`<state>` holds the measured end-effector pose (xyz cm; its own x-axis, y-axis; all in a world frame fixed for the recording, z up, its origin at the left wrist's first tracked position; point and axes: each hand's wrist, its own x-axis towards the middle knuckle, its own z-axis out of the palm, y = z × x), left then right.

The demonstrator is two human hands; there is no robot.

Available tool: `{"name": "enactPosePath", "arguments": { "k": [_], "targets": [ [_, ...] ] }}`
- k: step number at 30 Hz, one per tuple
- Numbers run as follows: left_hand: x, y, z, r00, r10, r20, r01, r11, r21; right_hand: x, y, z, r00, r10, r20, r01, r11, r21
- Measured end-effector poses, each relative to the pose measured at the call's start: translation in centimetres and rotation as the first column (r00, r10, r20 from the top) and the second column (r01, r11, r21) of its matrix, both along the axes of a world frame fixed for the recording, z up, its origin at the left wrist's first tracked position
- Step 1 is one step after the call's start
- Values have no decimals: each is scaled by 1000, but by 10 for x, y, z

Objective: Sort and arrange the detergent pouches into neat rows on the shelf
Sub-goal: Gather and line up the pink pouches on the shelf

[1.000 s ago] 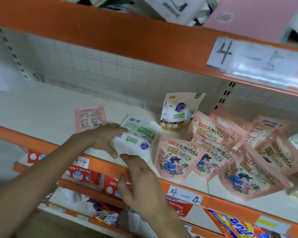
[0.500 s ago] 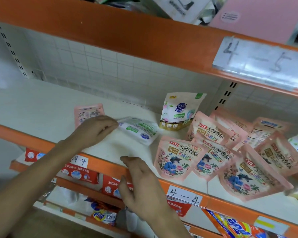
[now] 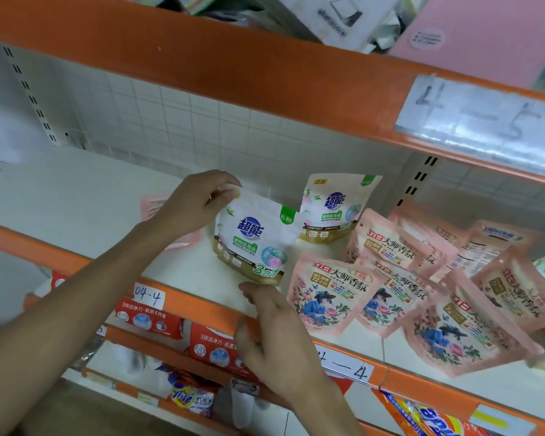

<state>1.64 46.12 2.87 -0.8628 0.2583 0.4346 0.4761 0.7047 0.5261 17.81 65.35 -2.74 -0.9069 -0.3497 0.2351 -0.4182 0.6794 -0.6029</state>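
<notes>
The nearer white pouch (image 3: 254, 237) carries a blue logo, a green corner and a gold base, matching the rear white pouch (image 3: 334, 209). The pink pouches (image 3: 324, 297) show roses and a blue-clad figure. The shelf rail (image 3: 186, 302) is orange, the lower packs (image 3: 148, 316) red.

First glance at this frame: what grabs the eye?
The white pouch upright at the front of the shelf, its top corner pinched by the left hand, the right hand just below its base. To the right, a jumble of pink pouches leaning on each other. Overhead, the orange beam with a handwritten 4-5 label.
</notes>
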Motion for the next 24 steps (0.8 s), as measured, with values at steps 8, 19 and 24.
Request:
{"name": "enactPosePath", "arguments": {
  "k": [8, 19, 24],
  "targets": [
    [5, -8, -5, 984, -37, 174, 27, 998, 60, -8, 2, -4, 1000, -10, 25, 10, 1000, 25],
    [-13, -67, -32, 744, 535, 400, -637, 749, 183, -7, -3, -9, 998, 41, 56, -40, 999, -7],
    [-6, -83, -69, 420, 711, 564, -691, 653, -309, -5, -4, -11, 998, 36, 54, -36, 999, -5]
  ]
}}
